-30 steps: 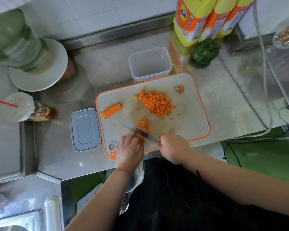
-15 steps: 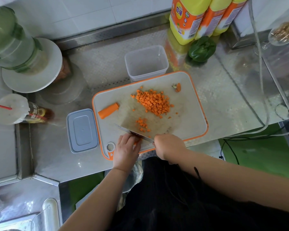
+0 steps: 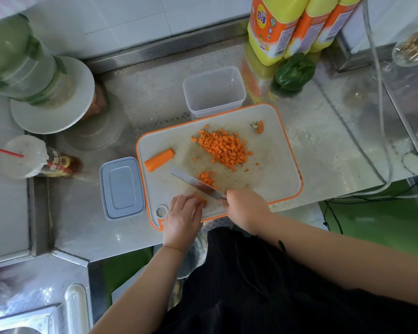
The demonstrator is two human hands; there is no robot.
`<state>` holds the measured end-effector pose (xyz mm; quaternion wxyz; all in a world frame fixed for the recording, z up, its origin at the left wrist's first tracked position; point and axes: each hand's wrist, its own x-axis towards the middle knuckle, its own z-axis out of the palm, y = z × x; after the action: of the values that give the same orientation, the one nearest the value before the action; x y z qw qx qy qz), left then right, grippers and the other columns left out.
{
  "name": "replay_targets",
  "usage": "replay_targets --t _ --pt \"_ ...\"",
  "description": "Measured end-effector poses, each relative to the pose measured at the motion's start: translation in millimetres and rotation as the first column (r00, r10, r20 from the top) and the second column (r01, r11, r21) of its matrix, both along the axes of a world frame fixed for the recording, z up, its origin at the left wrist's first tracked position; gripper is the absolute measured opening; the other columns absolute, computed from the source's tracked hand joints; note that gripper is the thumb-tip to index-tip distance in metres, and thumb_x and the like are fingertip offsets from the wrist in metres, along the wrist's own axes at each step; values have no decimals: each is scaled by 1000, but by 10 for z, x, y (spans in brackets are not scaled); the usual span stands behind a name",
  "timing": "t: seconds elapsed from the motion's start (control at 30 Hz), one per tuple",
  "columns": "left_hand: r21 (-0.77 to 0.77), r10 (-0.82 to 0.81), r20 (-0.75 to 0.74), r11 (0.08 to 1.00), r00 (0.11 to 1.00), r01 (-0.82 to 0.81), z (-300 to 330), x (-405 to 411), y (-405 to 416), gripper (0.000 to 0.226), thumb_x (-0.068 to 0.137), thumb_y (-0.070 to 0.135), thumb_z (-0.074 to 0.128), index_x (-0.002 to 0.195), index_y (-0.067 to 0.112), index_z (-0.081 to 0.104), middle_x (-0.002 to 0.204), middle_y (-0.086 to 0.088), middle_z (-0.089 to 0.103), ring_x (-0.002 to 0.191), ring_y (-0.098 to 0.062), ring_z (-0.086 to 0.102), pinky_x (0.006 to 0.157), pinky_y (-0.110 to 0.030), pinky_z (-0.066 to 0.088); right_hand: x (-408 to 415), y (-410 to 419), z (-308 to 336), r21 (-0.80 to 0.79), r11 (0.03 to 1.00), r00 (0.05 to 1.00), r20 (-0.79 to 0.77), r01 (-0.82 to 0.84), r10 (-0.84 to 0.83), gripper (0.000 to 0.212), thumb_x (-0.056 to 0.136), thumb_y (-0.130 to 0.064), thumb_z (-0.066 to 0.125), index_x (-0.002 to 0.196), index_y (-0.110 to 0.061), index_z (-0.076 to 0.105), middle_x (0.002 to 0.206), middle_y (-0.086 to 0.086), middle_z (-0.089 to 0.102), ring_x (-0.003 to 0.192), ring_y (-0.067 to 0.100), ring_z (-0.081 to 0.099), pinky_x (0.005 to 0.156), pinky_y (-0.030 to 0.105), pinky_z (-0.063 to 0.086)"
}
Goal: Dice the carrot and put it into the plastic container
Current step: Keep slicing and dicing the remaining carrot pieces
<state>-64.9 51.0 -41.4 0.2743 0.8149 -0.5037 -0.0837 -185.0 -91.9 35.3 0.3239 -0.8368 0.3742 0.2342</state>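
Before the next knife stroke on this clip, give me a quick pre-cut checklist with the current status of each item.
1. Right hand grips the knife: ok.
2. Left hand steadies the carrot strip: ok.
3. Left fingers clear of the blade: cannot tell, they sit very close.
4. Cutting board flat on the counter: ok.
5. Plastic container open, empty, beside the board: ok.
6. Remaining carrot piece out of the blade's way: ok.
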Motion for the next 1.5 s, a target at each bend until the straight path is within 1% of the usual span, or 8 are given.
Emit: replay_targets --t 0.3,0.47,0.7,0.8,0.9,1.1,1.3,1.5 --pt "25 -4 53 1000 999 3 -10 -29 -1 20 87 23 56 87 8 70 94 -6 63 90 -24 53 77 -28 44 -42 80 25 -17 992 992 -23 -127 127 25 100 -27 40 103 -7 53 87 11 60 69 27 48 60 34 37" --pt "33 9 20 999 1000 -9 -37 -30 -6 21 86 24 56 86 8 70 93 -4 64 89 -22 53 74 -27 44 13 97 37 -10 987 983 -90 -159 157 16 96 -18 48 105 -5 52 70 4 45 67 27 48 49 31 32" --pt "20 10 18 1000 1000 -10 -47 -20 -14 19 86 22 57 85 10 71 90 -3 64 86 -22 53 73 -27 43 126 156 25 -24 987 983 -98 -159 156 17 87 2 50 102 -5 53 65 2 42 68 27 51 58 34 39" --pt "32 5 15 999 1000 -5 -42 -11 -6 18 86 23 58 86 10 72 91 -2 64 87 -23 54 72 -31 46 142 123 -10 -6 996 995 -44 -88 88 10 95 -9 47 97 -7 57 76 5 55 74 28 58 58 32 38" --pt "43 -1 -10 999 1000 1 -32 -6 5 18 88 24 58 86 12 72 92 0 64 87 -23 57 70 -32 49 119 50 -27 64 997 999 -14 35 -34 25 100 -28 43 101 -8 58 90 8 62 86 29 60 66 32 40" --pt "18 -4 -11 1000 1000 4 15 8 34 16 88 22 61 89 12 73 93 -2 64 89 -22 56 76 -28 46 -15 31 20 3 999 999 43 -32 31 20 102 -29 39 90 -15 48 67 -4 43 71 25 51 55 31 34" --pt "56 -2 25 998 1000 1 9 10 64 25 89 26 53 88 8 70 93 -5 63 88 -23 53 74 -30 44 -7 121 65 -7 991 991 9 -131 131 22 101 -27 39 102 -9 52 71 0 43 70 25 47 61 34 37" --pt "66 -14 7 998 1000 14 -7 28 43 25 90 26 52 88 9 71 90 -3 63 85 -23 54 65 -36 50 34 142 69 -54 978 978 -61 -201 197 6 93 -12 51 91 -12 45 65 0 44 62 23 48 44 29 30"
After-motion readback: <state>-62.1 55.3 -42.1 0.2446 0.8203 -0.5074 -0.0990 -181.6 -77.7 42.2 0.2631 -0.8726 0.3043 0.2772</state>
